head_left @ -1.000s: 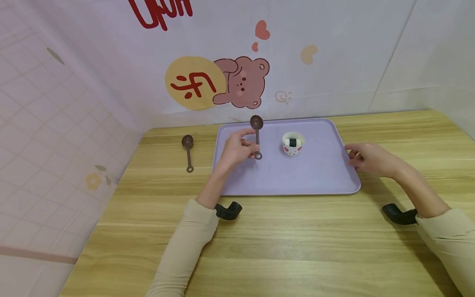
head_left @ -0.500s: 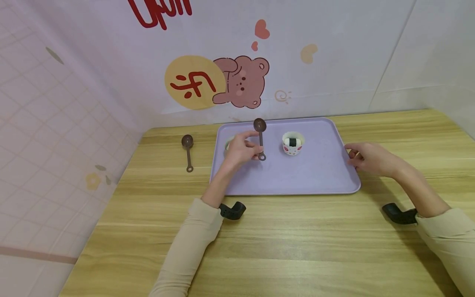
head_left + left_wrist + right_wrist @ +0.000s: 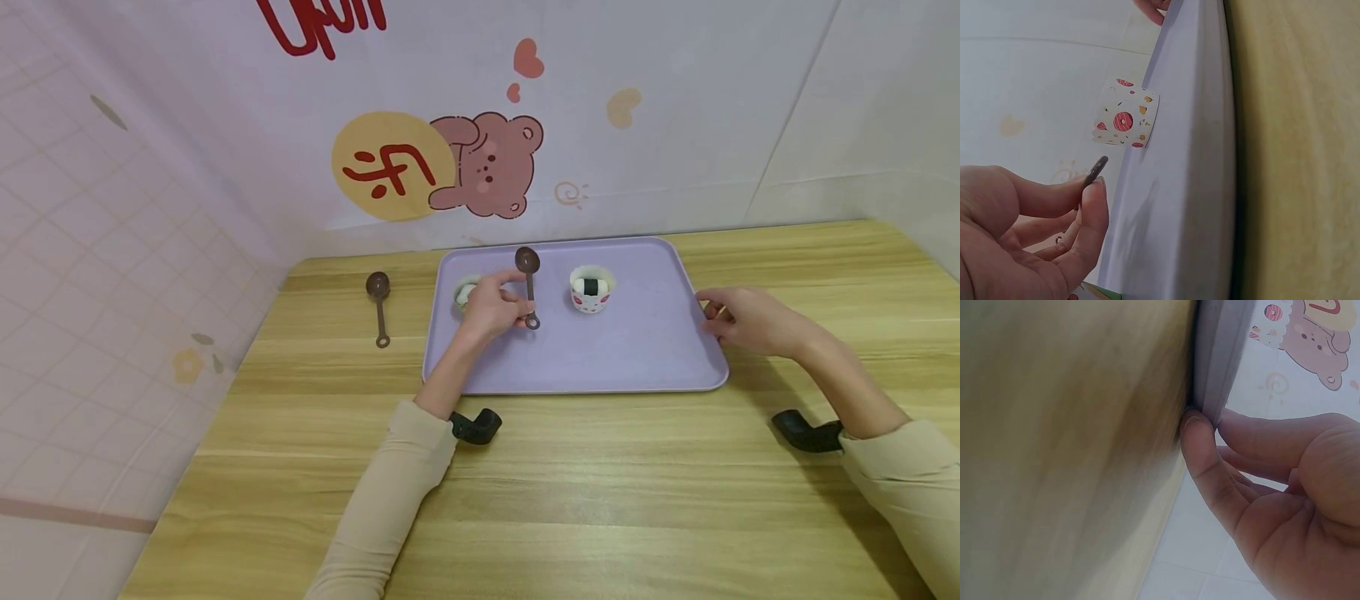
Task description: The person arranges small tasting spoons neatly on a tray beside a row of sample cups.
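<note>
My left hand (image 3: 491, 310) pinches the handle of a brown measuring spoon (image 3: 527, 261) over the lilac tray (image 3: 600, 362), its bowl pointing to the back. In the left wrist view the handle end (image 3: 1096, 170) shows between thumb and finger. A white patterned paper cup (image 3: 588, 302) stands on the tray right of the spoon, holding a white piece with a black band (image 3: 591, 287). Partly hidden behind my left hand is a greenish cup (image 3: 465, 292) with something white inside. My right hand (image 3: 753, 321) grips the tray's right rim, thumb and finger on either side (image 3: 1216, 369).
A second brown measuring spoon (image 3: 378, 287) lies on the wooden table (image 3: 600, 500) left of the tray. Behind the table rises a pale wall (image 3: 675, 150) with a printed bear. Black curved pieces (image 3: 477, 427) sit at both wrists.
My left hand has moved a little right and toward the front with the measuring spoon, uncovering part of the greenish cup. My right hand stays at the tray's rim.
</note>
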`<state>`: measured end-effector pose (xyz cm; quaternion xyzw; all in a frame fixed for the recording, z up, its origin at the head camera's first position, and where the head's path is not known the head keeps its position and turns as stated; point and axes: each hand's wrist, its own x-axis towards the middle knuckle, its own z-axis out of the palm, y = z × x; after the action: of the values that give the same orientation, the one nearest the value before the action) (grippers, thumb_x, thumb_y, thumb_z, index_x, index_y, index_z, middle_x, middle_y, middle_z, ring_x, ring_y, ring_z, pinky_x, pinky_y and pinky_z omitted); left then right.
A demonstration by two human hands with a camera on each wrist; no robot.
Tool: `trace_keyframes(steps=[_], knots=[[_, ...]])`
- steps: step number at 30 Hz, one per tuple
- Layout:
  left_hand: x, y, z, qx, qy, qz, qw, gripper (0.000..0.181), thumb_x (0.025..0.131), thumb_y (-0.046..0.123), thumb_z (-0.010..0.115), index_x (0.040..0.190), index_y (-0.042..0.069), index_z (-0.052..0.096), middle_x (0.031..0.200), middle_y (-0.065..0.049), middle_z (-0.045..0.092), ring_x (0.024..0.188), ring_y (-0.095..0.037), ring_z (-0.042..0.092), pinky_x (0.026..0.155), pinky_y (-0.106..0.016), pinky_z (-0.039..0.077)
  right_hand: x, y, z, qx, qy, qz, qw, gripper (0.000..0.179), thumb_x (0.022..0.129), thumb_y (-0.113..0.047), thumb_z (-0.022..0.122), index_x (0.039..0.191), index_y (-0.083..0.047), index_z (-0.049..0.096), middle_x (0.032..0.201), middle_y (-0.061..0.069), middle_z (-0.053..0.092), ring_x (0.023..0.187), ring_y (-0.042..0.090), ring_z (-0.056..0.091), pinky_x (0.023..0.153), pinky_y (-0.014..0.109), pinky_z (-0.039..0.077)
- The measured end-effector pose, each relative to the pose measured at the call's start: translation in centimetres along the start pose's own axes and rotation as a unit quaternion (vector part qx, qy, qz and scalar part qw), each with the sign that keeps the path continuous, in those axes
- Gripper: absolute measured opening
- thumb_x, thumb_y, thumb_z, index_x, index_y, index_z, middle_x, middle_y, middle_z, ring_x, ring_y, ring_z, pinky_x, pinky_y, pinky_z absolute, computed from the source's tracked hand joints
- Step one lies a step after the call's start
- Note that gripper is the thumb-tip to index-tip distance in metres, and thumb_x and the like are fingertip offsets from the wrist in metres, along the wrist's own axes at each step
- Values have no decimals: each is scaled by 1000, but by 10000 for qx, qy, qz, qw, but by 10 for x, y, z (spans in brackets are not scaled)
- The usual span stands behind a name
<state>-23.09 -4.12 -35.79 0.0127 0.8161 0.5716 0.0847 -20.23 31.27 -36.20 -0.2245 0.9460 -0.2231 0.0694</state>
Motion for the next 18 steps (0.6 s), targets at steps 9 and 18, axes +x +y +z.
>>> trace_keyframes(steps=[9,18], knots=[[2,-1,5,71,9,-77,9999,49,88,-4,74,134,3,61,83,-15,72,52,-12,60,58,-30,57,0,-1,-1,-25,-3,31,10000,33,91,9,66,120,20,55,88,10,67,75,20,65,61,27,55],[2,0,8,155,159,-181,9996,48,86,-6,75,131,2,63,76,-9,68,47,-13,57,52,-26,53,0,0,0,-45,3,0,10000,32,90,9,66,119,19,55,87,8,66,73,19,64,60,27,54]])
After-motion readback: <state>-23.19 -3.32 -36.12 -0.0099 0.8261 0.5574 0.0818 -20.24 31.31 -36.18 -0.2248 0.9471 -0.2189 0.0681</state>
